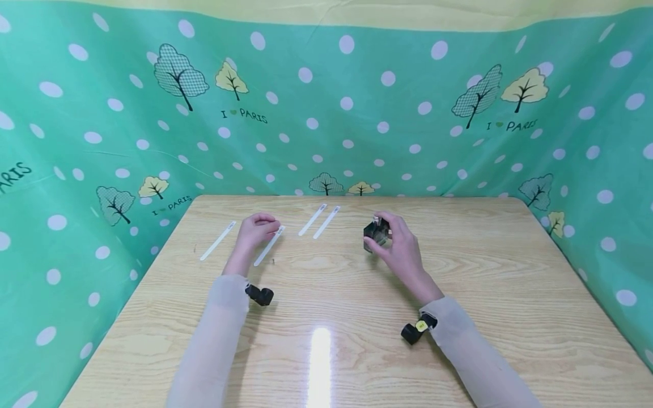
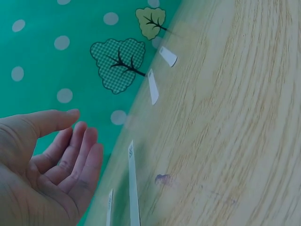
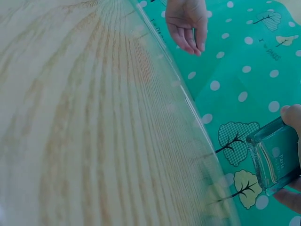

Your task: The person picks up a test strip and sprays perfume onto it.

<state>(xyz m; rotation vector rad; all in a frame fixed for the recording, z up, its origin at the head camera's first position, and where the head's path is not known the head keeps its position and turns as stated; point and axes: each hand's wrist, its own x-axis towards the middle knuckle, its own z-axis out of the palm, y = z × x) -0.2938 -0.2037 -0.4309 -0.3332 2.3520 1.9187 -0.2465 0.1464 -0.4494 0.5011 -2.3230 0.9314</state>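
Observation:
In the head view my right hand (image 1: pixel 403 246) grips a small dark glass perfume bottle (image 1: pixel 376 233) between thumb and fingers, above the table. Up close in the right wrist view, the bottle (image 3: pixel 275 157) looks clear and square-edged, with small lettering on its face. My left hand (image 1: pixel 255 231) hovers over the left side of the table. In the left wrist view its fingers (image 2: pixel 70 162) are loosely bent, with nothing between them and the thumb. Just right of that hand lies a white paper strip (image 1: pixel 268 247) with a small print at its far end.
Another white strip (image 1: pixel 217 241) lies left of my left hand. Two more strips, a left one (image 1: pixel 312 220) and a right one (image 1: pixel 326 222), lie side by side near the back edge of the wooden table (image 1: pixel 484 317). A green dotted curtain (image 1: pixel 347 136) hangs behind and at both sides.

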